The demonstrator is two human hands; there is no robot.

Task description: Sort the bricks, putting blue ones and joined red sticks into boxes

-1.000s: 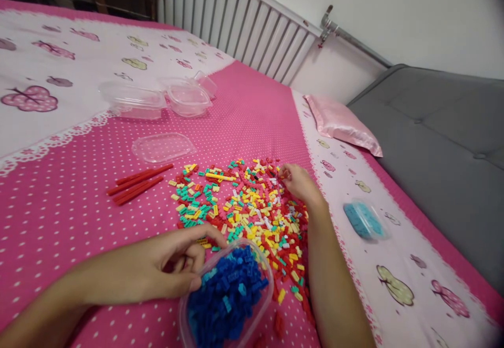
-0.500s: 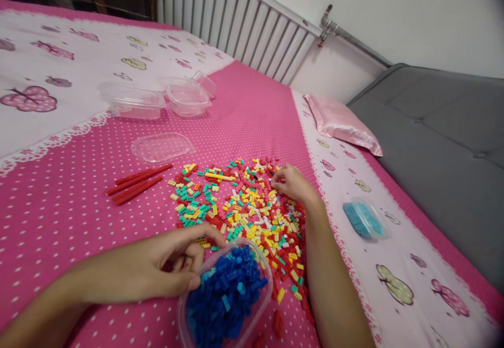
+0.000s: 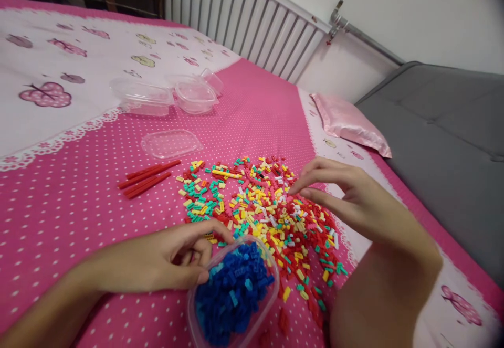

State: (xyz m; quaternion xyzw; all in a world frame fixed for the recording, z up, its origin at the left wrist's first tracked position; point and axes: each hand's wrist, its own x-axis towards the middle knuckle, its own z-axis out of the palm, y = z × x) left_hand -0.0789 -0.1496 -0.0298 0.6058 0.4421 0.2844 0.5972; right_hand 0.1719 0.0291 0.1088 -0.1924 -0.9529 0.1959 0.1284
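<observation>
My left hand [image 3: 169, 259] is closed on the near-left rim of a clear plastic container [image 3: 271, 290], thumb and forefinger at its edge. Small blue building bricks [image 3: 236, 290], mostly dark with a few lighter ones, fill this container. Beyond it spreads a pile of small mixed bricks [image 3: 260, 222] in red, yellow, green, white and pink. Over the right side of that pile is my right hand [image 3: 338, 190], its fingers stretched out and the thumb apart from them. Nothing shows between its fingertips.
Several red sticks [image 3: 149, 177] lie left of the pile, below a clear lid [image 3: 171, 143]. Clear plastic containers [image 3: 145, 96] stand farther back on the pink dotted bedspread [image 3: 260, 106]. At the right are a pink pillow [image 3: 350, 122] and a grey headboard [image 3: 444, 127]; a radiator [image 3: 252, 17] stands behind.
My right hand has moved right and nearer over the pile, and its fingers have opened out. It now blocks the container of light-blue bricks. My left hand stays on the container's rim.
</observation>
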